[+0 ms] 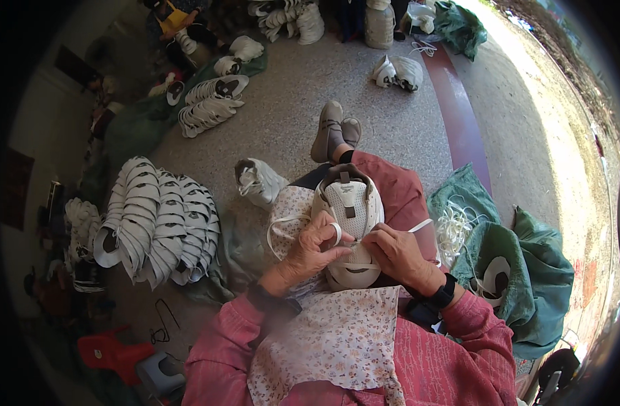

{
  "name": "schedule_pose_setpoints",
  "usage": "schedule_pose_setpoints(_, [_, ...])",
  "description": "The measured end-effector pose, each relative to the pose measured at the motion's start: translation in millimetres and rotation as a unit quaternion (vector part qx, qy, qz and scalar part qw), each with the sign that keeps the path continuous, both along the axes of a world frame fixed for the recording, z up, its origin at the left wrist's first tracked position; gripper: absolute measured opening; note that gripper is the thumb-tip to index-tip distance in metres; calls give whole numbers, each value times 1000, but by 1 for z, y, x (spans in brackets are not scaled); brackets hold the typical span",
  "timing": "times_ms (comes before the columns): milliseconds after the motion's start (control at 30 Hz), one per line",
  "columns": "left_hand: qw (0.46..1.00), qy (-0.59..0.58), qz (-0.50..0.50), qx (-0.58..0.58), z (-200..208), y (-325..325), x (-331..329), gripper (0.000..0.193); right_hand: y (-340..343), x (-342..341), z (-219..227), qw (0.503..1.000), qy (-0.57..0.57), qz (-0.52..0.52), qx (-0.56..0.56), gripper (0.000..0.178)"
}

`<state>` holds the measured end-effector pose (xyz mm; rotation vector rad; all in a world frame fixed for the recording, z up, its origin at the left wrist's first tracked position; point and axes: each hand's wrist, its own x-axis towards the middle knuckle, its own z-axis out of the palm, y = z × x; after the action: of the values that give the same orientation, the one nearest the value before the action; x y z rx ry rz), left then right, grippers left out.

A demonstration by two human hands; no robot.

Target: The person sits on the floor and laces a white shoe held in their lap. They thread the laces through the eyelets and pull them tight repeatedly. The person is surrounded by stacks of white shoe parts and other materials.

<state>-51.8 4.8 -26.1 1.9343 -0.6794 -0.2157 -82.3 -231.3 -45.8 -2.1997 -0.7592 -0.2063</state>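
A white shoe (350,196) rests on my lap, its toe pointing toward me and its tongue standing up at the far end. My left hand (310,249) is at the shoe's left side, with a white shoelace (288,219) looped over a finger and trailing off to the left. Thumb and forefinger come together over the lower lace holes. Opposite it, my right hand (403,256) is closed in a pinch at the front of the lacing, and a flat lace strip sticks out beyond its knuckles. The exact pinch points are partly hidden by the fingers.
Nested white shoe uppers (162,220) stand in rows at left. A laced white shoe (258,183) sits left of my knees. At right, a bundle of white laces (454,227) lies on green sacking beside a green sack (536,284). Another person (178,27) sits far left.
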Motion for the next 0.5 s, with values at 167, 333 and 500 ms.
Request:
schedule_pose_setpoints(167, [1000,-8,4,10,2,1,1,27,9,6,12,998,14,5,-53,19])
schedule_pose_setpoints(333, [999,17,39,24,6,1,-3,32,0,3,10,997,69,-23,16,15])
schedule_pose_setpoints(500, [999,-5,44,19,2,-1,-4,30,10,-1,8,995,53,-48,-69,15])
